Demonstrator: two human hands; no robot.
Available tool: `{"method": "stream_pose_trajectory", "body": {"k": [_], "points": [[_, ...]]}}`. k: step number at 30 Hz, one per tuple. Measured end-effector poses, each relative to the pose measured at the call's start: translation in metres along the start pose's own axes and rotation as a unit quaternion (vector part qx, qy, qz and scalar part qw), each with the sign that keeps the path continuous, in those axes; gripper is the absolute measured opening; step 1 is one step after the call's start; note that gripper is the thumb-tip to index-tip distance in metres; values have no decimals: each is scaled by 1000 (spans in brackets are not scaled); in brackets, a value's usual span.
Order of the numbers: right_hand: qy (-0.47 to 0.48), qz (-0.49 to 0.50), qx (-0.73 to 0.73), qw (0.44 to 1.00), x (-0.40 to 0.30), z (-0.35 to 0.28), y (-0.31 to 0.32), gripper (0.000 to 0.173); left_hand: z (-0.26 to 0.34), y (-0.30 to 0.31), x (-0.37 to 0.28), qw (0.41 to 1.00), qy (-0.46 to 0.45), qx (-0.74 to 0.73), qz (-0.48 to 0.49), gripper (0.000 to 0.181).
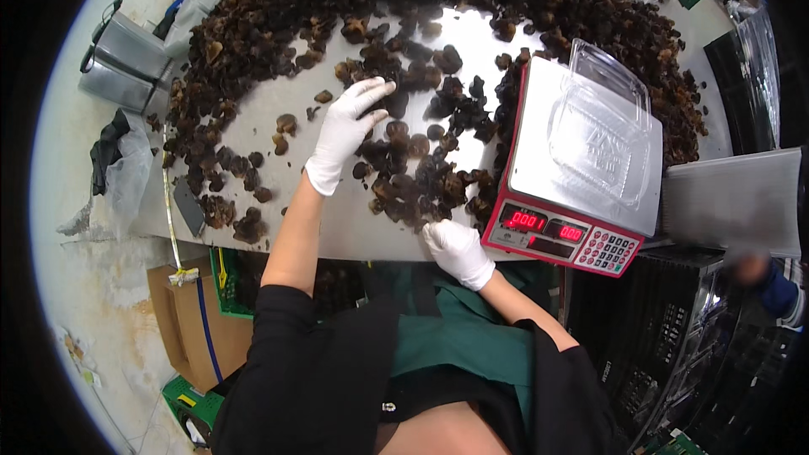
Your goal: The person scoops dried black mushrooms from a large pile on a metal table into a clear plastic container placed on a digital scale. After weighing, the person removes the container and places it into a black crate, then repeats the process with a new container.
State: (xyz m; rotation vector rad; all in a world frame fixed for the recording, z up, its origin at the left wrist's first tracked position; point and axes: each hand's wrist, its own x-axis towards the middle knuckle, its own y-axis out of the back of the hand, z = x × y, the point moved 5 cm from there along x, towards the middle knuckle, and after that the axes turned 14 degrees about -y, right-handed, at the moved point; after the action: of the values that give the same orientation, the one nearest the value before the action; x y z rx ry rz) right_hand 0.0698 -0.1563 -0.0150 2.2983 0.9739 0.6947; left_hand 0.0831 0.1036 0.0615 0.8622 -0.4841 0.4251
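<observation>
Dark brown wood ear mushrooms (404, 145) lie loose on the pale worktop (265, 120) before me. My left hand (347, 126), in a white glove, reaches over the worktop. Its thumb and fingers are apart at the edge of a cluster of mushrooms (379, 60); any contact is hard to make out. My right hand (459, 253), also gloved, is at the worktop's front edge with curled fingers, touching or just beside some mushrooms (426, 205). Whether it holds a piece is hidden. To its right, a red digital scale (524, 139) bears a clear plastic clamshell container (600, 139), lid raised.
A large heap of mushrooms (265, 31) curves around the worktop's far side. Metal bins (123, 57) stand at left, and a stack of clear plastic trays (733, 199) at right. Black crates (651, 322) and a cardboard box (202, 328) are below. Another person's sleeve (780, 294) shows at far right.
</observation>
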Motion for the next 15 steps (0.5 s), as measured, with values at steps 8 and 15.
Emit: {"method": "stream_pose_trajectory", "body": {"k": [8, 15], "points": [[3, 7, -7, 1000, -3, -4, 0, 20, 2, 2, -81, 995, 83, 56, -14, 20], [-1, 6, 14, 1000, -3, -5, 2, 21, -15, 97, -135, 953, 239, 163, 88, 25]]}}
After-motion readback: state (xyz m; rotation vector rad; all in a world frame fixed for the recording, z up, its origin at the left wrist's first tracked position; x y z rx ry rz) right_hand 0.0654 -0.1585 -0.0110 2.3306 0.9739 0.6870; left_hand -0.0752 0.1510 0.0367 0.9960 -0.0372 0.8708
